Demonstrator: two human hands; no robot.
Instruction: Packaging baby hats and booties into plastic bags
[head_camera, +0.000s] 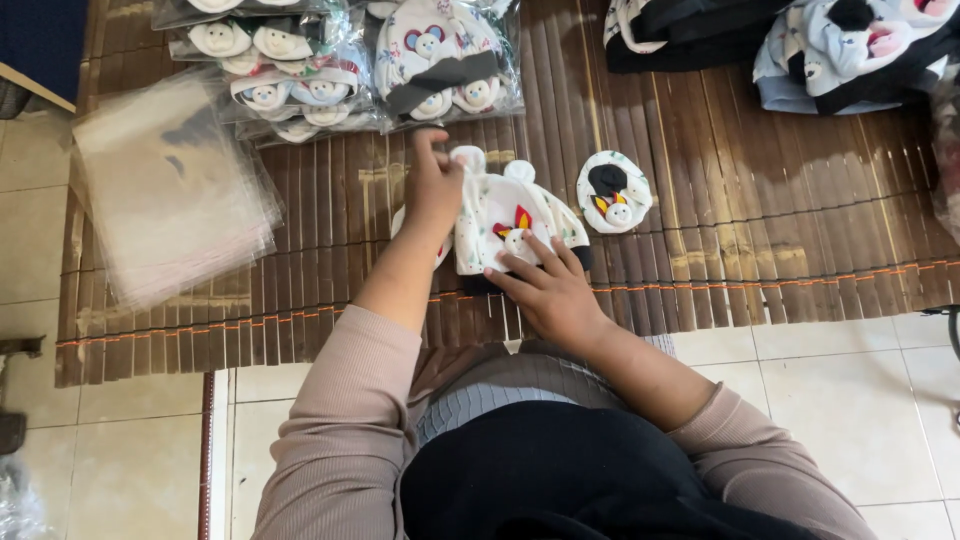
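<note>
Risk, judged from the present layout: the white baby hat (505, 215) lies on the slatted bamboo mat (760, 210), and its dark brim sits at the mat's 6 o'clock edge, close to the tiled floor (850, 400). A sideways tug from either hand could skew the fold or drag the brim over the edge. The soft knit may also catch on the slats.

A matching small mitten (614, 192) lies just beside the hat at 3 o'clock, not touching; a sweep of the right hand could knock it out of place.

A stack of clear plastic bags (170, 190) sits at 9 o'clock, well apart. Slick film; the stack could slide if bumped by the left elbow.

Grip: left hand (432, 190) is bunched at the hat's 9 o'clock edge, fingers curled together, pinching the fabric near the ear. Right hand (548, 285) lies flat, fingers spread, pressing the hat's lower part at 5 o'clock; holds nothing.

Bagged hat sets (330, 70) lie at 12 o'clock.
</note>
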